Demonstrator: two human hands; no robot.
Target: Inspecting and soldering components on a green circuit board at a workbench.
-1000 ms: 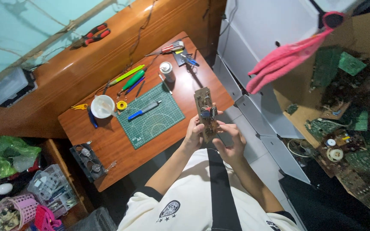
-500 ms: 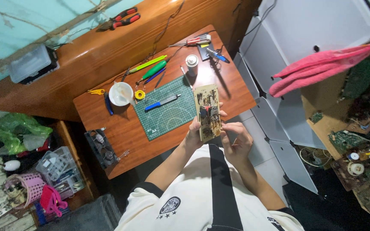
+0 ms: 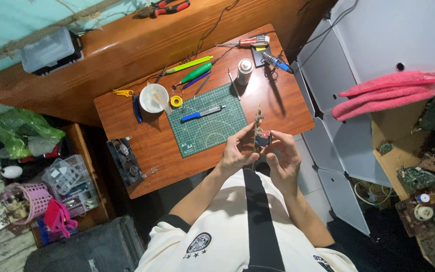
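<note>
Circuit board (image 3: 256, 132): thin, rigid, tan, seen edge-on and standing upright, with small blocky components projecting from its right face, one of them blue. It is held in the air over the near edge of the desk (image 3: 283, 103), just off the green mat's near right corner.

Left hand (image 3: 236, 151): fingers closed against the board's left face, thumb at its edge. Right hand (image 3: 284, 155): fingers curled and pinched on the component side, touching the blue part.

Desk: small, rectangular, glossy reddish-brown wood, smooth top.

Cutting mat (image 3: 208, 127): flat, green, rubbery, printed with a pale grid, lying at the desk's centre. On it rests a slim pen (image 3: 202, 113), blue grip and silver barrel.

White bowl (image 3: 154, 97): round, plastic or ceramic, near the far left corner. Just beside it, a small yellow tape roll (image 3: 176, 101).

Far edge: green-handled and yellow-handled screwdrivers (image 3: 192, 70), long and narrow, lying side by side; a short metal cylinder (image 3: 245, 70) standing upright; a blue-handled soldering iron (image 3: 277, 62) near the far right corner; red-handled pliers (image 3: 243, 42).

Pink towel (image 3: 393, 93): soft, fuzzy, draped over white plastic panels off the desk's right edge.
</note>
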